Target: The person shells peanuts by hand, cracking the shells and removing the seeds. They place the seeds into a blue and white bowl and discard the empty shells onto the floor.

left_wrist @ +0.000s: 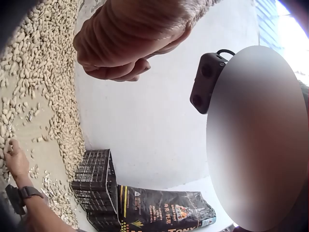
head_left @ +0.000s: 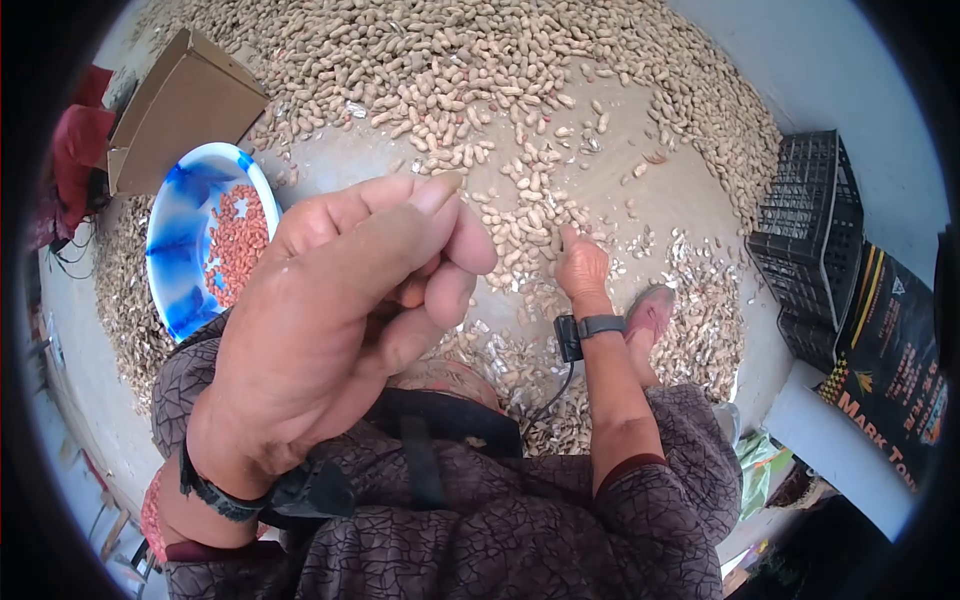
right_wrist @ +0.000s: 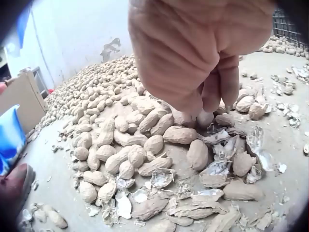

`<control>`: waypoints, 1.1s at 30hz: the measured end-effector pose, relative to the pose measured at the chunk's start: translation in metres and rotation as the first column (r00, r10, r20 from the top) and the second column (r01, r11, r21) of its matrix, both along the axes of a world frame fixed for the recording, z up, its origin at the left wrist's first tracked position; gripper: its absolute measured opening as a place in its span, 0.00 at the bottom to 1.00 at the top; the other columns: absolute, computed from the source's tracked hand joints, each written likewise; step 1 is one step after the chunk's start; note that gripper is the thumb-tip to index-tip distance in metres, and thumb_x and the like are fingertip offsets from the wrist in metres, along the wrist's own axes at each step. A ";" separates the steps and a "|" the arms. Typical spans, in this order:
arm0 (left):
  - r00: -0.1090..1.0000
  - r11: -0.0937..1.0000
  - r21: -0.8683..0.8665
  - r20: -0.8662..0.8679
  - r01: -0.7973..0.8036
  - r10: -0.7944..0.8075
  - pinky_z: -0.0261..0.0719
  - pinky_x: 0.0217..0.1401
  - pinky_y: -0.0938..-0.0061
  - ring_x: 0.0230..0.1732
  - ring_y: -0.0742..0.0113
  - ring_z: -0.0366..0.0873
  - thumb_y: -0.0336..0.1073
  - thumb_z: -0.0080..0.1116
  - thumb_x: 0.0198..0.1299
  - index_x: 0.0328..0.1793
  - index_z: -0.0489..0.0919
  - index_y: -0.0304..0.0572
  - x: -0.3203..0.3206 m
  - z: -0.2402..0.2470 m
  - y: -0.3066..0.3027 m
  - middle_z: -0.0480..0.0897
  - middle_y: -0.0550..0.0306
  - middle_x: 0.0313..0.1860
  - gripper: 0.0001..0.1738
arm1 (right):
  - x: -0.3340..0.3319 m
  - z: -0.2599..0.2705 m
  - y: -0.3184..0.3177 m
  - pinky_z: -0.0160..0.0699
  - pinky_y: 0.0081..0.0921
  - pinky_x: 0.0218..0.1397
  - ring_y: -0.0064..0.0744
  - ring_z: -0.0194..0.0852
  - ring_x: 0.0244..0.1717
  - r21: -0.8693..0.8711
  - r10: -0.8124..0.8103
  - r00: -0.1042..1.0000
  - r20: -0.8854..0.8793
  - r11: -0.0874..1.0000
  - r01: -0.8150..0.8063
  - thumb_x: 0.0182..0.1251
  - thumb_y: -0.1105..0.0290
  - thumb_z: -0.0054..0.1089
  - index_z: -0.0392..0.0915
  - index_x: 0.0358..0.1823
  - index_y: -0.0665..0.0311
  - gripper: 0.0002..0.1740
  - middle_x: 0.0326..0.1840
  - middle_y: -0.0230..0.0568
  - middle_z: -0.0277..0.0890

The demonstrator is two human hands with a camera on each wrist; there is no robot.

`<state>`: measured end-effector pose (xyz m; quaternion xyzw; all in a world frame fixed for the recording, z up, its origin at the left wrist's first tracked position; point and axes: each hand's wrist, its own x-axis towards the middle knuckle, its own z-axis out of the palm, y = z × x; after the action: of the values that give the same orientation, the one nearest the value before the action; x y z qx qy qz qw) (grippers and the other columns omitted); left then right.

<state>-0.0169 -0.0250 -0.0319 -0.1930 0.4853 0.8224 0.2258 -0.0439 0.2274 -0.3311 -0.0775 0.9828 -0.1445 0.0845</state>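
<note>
My left hand is raised close to the head camera, its fingers curled and the thumb tip against the index finger. Nothing shows between them. In the left wrist view the same hand appears from its side, above a pale wall. My right hand reaches down to the floor among unshelled peanuts. From the right wrist, this hand points its fingers downward, tips right at the peanuts and broken shells. Whether the fingertips pinch a peanut I cannot tell.
A blue-and-white basin with red shelled kernels stands left, beside a cardboard box. A large peanut pile covers the far floor. Black crates and a printed black bag lie right. My foot is near the right hand.
</note>
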 end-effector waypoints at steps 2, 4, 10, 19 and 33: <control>1.000 1.000 0.015 0.006 -0.007 0.006 0.46 0.09 0.89 0.09 0.83 0.52 0.38 0.44 0.62 0.31 0.69 0.33 0.000 -0.001 -0.002 0.68 0.60 0.17 0.14 | -0.005 -0.001 -0.006 0.72 0.40 0.32 0.49 0.75 0.31 0.091 0.060 0.998 0.010 0.994 -0.061 0.44 0.71 0.57 0.72 0.39 0.58 0.16 0.25 0.51 0.74; 1.000 1.000 -0.001 0.021 -0.016 0.016 0.46 0.09 0.89 0.09 0.83 0.52 0.39 0.43 0.63 0.31 0.69 0.34 -0.001 0.000 -0.006 0.68 0.60 0.17 0.14 | -0.007 -0.008 -0.007 0.72 0.39 0.33 0.48 0.75 0.31 0.126 0.131 0.991 0.024 0.983 -0.133 0.44 0.71 0.57 0.72 0.38 0.58 0.16 0.26 0.50 0.75; 0.992 0.992 0.007 -0.024 -0.125 0.125 0.48 0.09 0.90 0.11 0.84 0.55 0.39 0.44 0.62 0.31 0.72 0.36 -0.004 -0.006 -0.048 0.70 0.63 0.18 0.14 | 0.000 -0.007 -0.007 0.73 0.39 0.38 0.47 0.76 0.35 0.066 0.017 0.988 0.154 0.997 -0.028 0.46 0.69 0.56 0.73 0.40 0.58 0.16 0.30 0.50 0.76; 0.999 0.465 -0.885 -0.036 -0.037 0.012 0.65 0.18 0.79 0.17 0.71 0.70 0.42 0.53 0.53 0.26 0.76 0.38 -0.001 -0.043 -0.170 0.74 0.59 0.16 0.14 | -0.005 0.018 -0.013 0.71 0.37 0.43 0.50 0.74 0.38 -0.118 -0.249 0.942 0.226 0.953 0.281 0.46 0.68 0.53 0.73 0.38 0.60 0.15 0.30 0.53 0.75; 0.705 0.628 -0.772 -0.502 -0.103 -0.501 0.71 0.43 0.77 0.41 0.70 0.73 0.28 0.54 0.50 0.52 0.75 0.42 0.003 -0.034 -0.072 0.77 0.57 0.41 0.20 | -0.009 0.133 -0.091 0.69 0.17 0.19 0.23 0.72 0.21 -0.671 0.401 0.703 0.587 -0.245 0.700 0.61 0.63 0.54 0.73 0.33 0.66 0.11 0.27 0.39 0.75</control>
<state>-0.0136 -0.0967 -0.0654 0.1054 0.8467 0.5208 0.0286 -0.0530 0.1367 -0.1981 0.0934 0.3625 -0.8739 0.3100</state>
